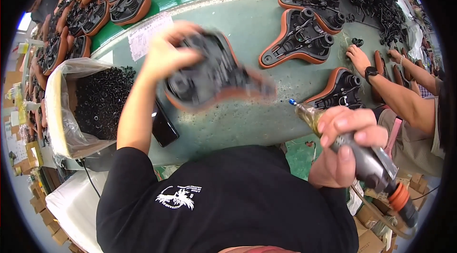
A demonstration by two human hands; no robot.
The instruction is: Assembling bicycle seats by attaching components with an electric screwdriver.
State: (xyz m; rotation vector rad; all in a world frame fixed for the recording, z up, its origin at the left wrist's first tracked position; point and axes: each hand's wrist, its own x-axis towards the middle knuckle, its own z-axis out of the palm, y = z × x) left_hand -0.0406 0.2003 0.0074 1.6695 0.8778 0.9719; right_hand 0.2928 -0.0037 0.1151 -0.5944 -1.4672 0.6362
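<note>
1. Head view: my left hand [166, 52] is gripping the blurred saddle [215, 73] over the green table [233, 131].
2. My right hand [347, 141] is closed around the grey power tool [365, 165], blue tip [292, 102] near saddle's nose.

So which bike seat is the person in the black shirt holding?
The blurred bike seat in the left hand. It's lifted up, while the brown-edged seats to its right rest on the green table.

White lettering [193, 189] around a winged emblem [177, 199] on a black shirt [238, 196], illegible print [139, 37] on paper sheet [143, 44]
</note>
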